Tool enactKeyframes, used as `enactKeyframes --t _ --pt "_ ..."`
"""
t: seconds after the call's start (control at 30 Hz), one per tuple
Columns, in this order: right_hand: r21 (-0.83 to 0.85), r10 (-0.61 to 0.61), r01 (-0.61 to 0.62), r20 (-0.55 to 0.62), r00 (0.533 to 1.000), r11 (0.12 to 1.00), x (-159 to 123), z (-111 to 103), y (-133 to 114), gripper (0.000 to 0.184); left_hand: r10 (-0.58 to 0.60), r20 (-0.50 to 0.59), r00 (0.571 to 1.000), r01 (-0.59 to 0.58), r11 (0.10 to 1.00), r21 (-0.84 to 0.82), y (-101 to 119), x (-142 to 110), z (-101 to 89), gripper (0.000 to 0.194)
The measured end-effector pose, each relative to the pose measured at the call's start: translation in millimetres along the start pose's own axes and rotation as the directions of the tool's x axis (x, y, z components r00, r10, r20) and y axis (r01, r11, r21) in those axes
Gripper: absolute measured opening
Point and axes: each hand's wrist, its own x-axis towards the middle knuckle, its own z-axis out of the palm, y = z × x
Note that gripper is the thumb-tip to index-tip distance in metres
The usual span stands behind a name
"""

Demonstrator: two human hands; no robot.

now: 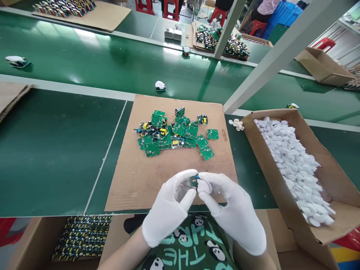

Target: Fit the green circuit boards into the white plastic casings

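Observation:
In the head view, my left hand (171, 206) wears a white glove and pinches a small green circuit board (194, 181) near the cardboard's front edge. My right hand (233, 210), gloved too, has a white round piece (204, 186) between thumb and fingers, held against the board's right side. Gloved fingers cover much of the board. Beyond both hands, a loose pile of green circuit boards (180, 129) lies on the brown cardboard sheet (132, 180), some with their components facing up.
An open carton (253, 150) of white round pieces (292, 165) stands at right. Behind the cardboard runs a green conveyor (112, 60) carrying a few boards with white tops. A slanted grey post (270, 56) rises at right. Below left, a box holds many boards (81, 236).

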Motion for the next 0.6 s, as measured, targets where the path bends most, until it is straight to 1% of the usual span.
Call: enactKeyframes --t 0.07,0.1,0.2,0.23,0.3,0.37,0.43,0.47,0.5,0.53,0.6 --pt "-0.013 0.009 -0.009 0.003 1.0 1.0 1.5 1.4 2.8 0.025 0.039 -0.003 0.999 -0.039 0.999 0.016 1.0 -1.8 1.7 0.033" --pt "-0.016 -0.009 0.009 -0.008 1.0 1.0 2.3 2.5 5.2 0.023 0.05 0.0 0.999 -0.05 0.999 0.015 1.9 -2.8 1.7 0.032" --pt "-0.061 -0.16 0.157 -0.063 0.985 0.986 4.1 5.4 14.5 0.018 0.042 -0.006 0.999 -0.042 0.999 0.004 4.4 -5.3 -2.3 0.031" --pt "-0.073 -0.224 0.218 -0.076 0.972 0.973 4.2 6.2 17.5 0.019 0.027 0.001 1.0 -0.027 1.0 -0.005 4.8 -5.9 -4.5 0.032" --pt "-0.065 -0.313 0.308 -0.092 0.945 0.949 3.2 7.1 22.2 0.023 -0.003 0.057 0.998 0.006 0.998 -0.065 5.3 -5.9 -8.7 0.037" --pt "-0.022 -0.347 0.346 -0.104 0.932 0.938 1.4 7.8 23.9 0.031 -0.015 0.108 0.994 0.028 0.992 -0.12 6.4 -4.5 -11.0 0.045" --pt "-0.003 -0.346 0.347 -0.103 0.933 0.938 -0.3 8.3 22.9 0.04 -0.017 0.119 0.993 0.028 0.996 -0.09 8.8 -2.0 -10.7 0.048" --pt "-0.009 -0.341 0.342 -0.097 0.935 0.94 -0.6 8.5 21.8 0.042 -0.029 0.144 0.989 0.036 0.998 -0.047 10.5 -0.7 -9.9 0.045" --pt "-0.022 -0.341 0.341 -0.092 0.935 0.94 -0.5 8.8 20.5 0.043 -0.053 0.197 0.979 0.054 0.999 -0.003 12.3 0.5 -8.9 0.041" --pt "-0.039 -0.35 0.348 -0.091 0.932 0.937 0.2 9.0 19.3 0.042 -0.084 0.268 0.96 0.08 0.996 0.027 13.9 1.5 -8.2 0.038" --pt "-0.052 -0.397 0.394 -0.082 0.914 0.918 2.7 9.5 17.5 0.036 -0.143 0.42 0.896 0.143 0.989 0.032 15.9 3.2 -8.1 0.037"
